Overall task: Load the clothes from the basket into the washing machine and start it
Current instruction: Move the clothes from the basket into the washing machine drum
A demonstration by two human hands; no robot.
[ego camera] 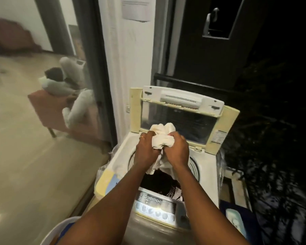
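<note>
A white top-loading washing machine [120,156] stands in front of me with its lid [180,110] raised upright. Dark and striped clothes [168,186] lie in the drum. Over the drum opening both hands hold one bunched white cloth [163,137]. My left hand [146,149] grips its left side and my right hand [177,149] grips its right side; a loose end hangs down between my wrists. The control panel [157,206] with lit buttons is at the machine's near edge. The white laundry basket [60,232] shows at the bottom left, partly hidden by my left arm.
A glass door on the left reflects a room with a person on an orange chair [48,110]. A dark railing [193,82] runs behind the machine. A blue object [237,221] sits at the machine's right. The right side is dark.
</note>
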